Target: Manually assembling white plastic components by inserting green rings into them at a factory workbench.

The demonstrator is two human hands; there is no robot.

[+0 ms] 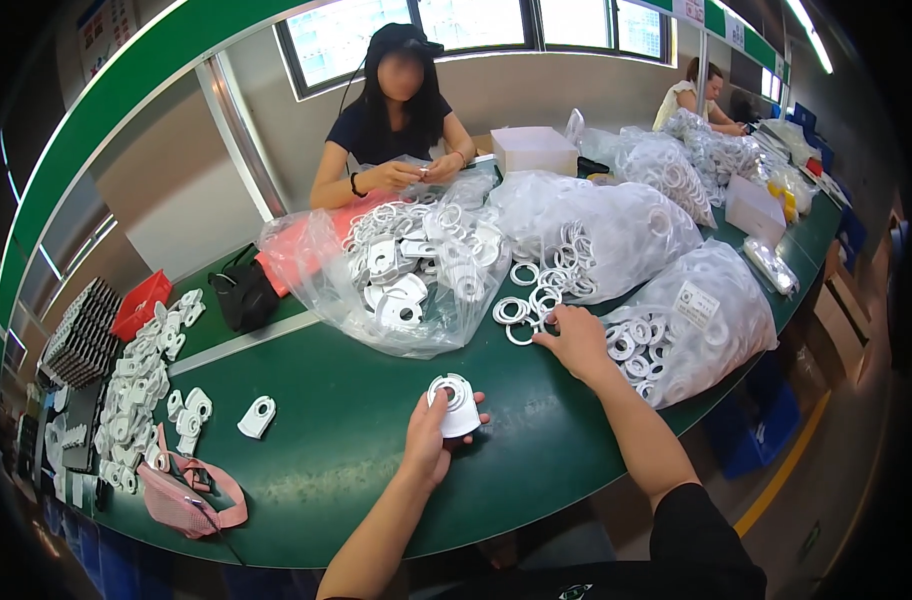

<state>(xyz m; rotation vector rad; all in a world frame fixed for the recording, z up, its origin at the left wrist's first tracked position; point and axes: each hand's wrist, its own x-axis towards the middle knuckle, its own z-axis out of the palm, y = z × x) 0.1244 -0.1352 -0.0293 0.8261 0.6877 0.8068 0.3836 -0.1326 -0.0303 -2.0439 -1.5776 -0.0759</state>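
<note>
My left hand [438,435] is closed round a white plastic part [459,408] with a flat, squared lower end and a round ringed opening at its top. The thumb lies across its face, with fingertips showing at the far side. Farther off and to the right, my right hand [581,345] has thumb and forefinger closed at the edge of a white ring [519,334], beside a loose pile of white plastic rings [548,281]. These rings spill from a large clear plastic bag [631,225]. One more white plastic part [257,416] lies alone on the green table left of my left hand.
Across the green table [316,470], a person [401,130] handles something small behind an opened bag of white parts [406,290]. Another ring bag [711,320] stands right. At left are heaped parts [136,400], a red bin [142,305], a black bag [244,292] and a pink pouch [181,500].
</note>
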